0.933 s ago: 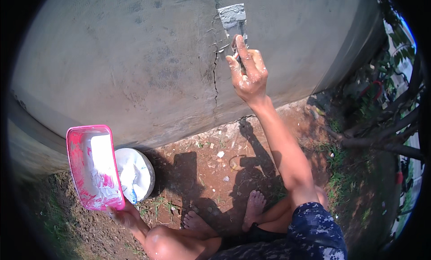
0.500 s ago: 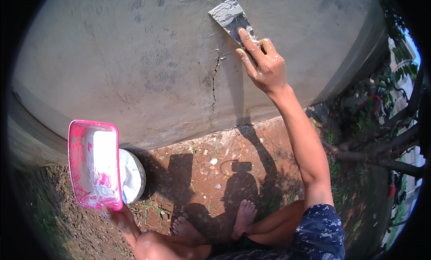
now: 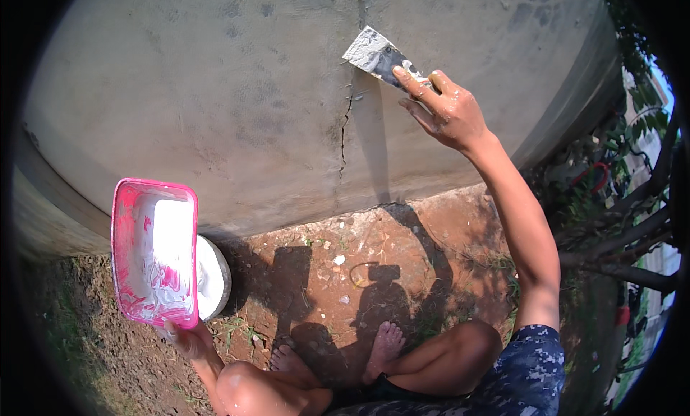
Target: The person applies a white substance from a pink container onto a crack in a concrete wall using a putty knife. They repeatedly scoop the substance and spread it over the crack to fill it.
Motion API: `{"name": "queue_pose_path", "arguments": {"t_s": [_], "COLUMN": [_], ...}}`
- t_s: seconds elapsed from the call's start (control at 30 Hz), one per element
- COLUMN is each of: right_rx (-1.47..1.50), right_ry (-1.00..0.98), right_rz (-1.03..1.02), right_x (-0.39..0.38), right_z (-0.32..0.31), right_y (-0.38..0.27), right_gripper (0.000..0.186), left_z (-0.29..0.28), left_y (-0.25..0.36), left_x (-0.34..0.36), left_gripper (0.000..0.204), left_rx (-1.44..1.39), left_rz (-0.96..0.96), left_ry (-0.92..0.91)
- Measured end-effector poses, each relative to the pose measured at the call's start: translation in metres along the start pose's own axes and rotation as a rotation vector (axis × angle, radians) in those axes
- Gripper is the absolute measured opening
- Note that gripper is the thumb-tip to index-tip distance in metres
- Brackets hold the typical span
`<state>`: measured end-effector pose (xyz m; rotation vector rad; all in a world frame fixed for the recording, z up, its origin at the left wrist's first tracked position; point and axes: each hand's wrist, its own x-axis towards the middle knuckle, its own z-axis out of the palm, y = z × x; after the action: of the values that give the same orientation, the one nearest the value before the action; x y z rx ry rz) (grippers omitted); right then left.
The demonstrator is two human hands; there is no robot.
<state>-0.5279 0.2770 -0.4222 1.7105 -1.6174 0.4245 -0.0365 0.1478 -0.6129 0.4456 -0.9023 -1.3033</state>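
Note:
My right hand (image 3: 449, 111) is closed round a putty knife (image 3: 384, 57), its wide blade smeared with white filler and laid at the grey wall (image 3: 237, 114). The forefinger presses along the blade. Just below the blade, a dark jagged crack (image 3: 343, 132) runs down the wall. Low on the left, my left hand (image 3: 188, 338) grips the bottom rim of a pink plastic tub (image 3: 121, 272), which is tilted so its inside shows. White filler (image 3: 169, 251) coats the tub's inside, with pink showing through. White specks dot my right hand.
A white round bucket (image 3: 214, 279) stands on the ground behind the tub. Reddish soil (image 3: 338, 287) with small stones and grass tufts lies between my bare feet and the wall. Branches (image 3: 625, 236) and leaves rise at the right.
My right hand and the putty knife have moved down the wall and slightly right, the blade turning more sideways. The tub has shifted slightly up and right in my left hand.

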Motion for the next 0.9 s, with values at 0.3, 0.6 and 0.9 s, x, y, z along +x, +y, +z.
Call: {"name": "queue_pose_path", "arguments": {"t_s": [0.3,0.6,0.9], "right_rx": [0.449,0.009,-0.044], "right_ry": [-0.109,-0.082,-0.142], "right_rz": [0.217,0.174,0.248], "right_x": [0.009,0.063,0.067], "right_z": [-0.032,-0.03,-0.042], "right_y": [0.006,0.044,0.031], "right_gripper": [0.029,0.053,0.05], "left_z": [0.003,0.003,0.018], "left_y": [-0.001,-0.01,-0.017], "left_x": [-0.002,-0.006,-0.001], "left_gripper": [0.084,0.069,0.081], "left_rx": [-0.003,-0.038,0.038], "left_rz": [0.006,0.008,-0.059], "left_ry": [0.082,-0.03,0.024]}}
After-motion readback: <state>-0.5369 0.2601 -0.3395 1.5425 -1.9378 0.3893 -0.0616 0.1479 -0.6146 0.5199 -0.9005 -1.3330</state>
